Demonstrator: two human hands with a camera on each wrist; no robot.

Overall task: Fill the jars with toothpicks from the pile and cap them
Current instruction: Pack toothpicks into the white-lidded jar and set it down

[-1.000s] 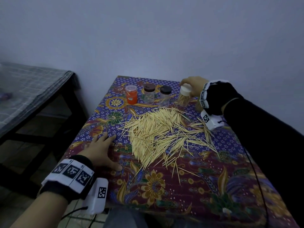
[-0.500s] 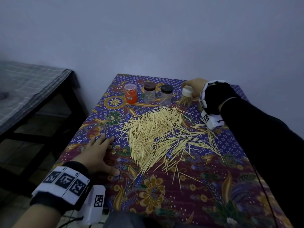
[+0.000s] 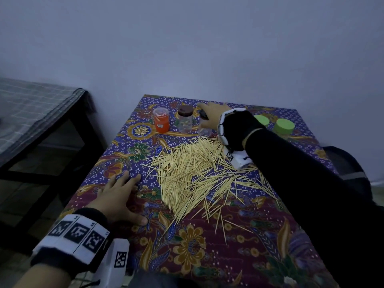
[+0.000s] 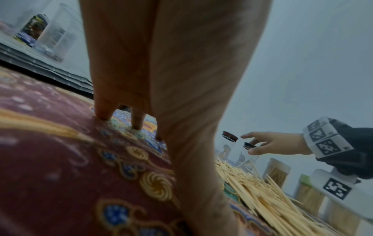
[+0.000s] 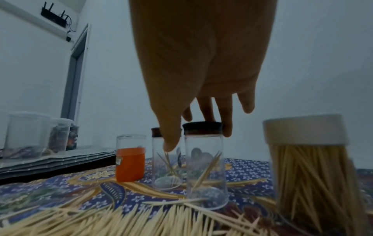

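A big pile of toothpicks (image 3: 197,175) lies mid-table on the patterned cloth (image 3: 187,246). At the back stand an orange jar (image 3: 161,120), a brown-lidded glass jar (image 3: 185,121) and a black-lidded glass jar (image 5: 204,167); both glass jars hold only a few picks. My right hand (image 3: 209,115) reaches over the black-lidded jar, thumb and fingers closed around its lid (image 5: 203,127). A white-capped jar (image 5: 306,159) packed with toothpicks stands just to the right, hidden behind my wrist in the head view. My left hand (image 3: 118,194) rests flat on the cloth, left of the pile.
Two green-lidded jars (image 3: 283,125) stand at the back right. A second table with a grey checked cloth (image 3: 37,104) stands to the left and carries clear containers (image 5: 26,132). The wall is close behind the jars. A dark bag (image 3: 345,169) sits at the right.
My right hand has let go of the white-capped jar, left standing at the back, and moved left onto the black-lidded jar. My left hand has stayed flat on the cloth.
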